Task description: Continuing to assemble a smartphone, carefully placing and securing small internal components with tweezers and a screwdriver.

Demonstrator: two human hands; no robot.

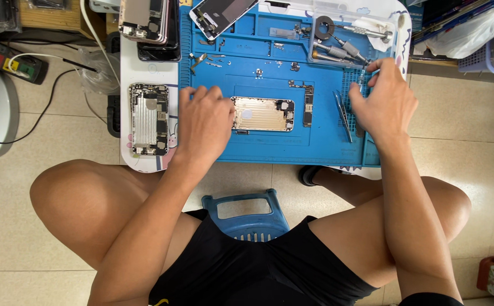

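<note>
A gold phone housing [264, 114], stripped and lying open side up, rests in the middle of the blue repair mat [269, 148]. My left hand [204, 120] lies flat on the mat with its fingers touching the housing's left end. My right hand [384, 101] hovers at the mat's right edge, fingers pinched near a clear tray [349, 35] of screwdrivers; whether it grips anything small I cannot tell. Tweezers [343, 115] lie just left of that hand. A dark circuit board piece [307, 105] sits right of the housing.
Another opened phone body [149, 119] lies on the white table left of the mat. More phone parts [148, 22] and a screen [220, 14] are stacked at the back. A power strip [11, 61] sits on the floor at left, a blue stool [250, 211] between my legs.
</note>
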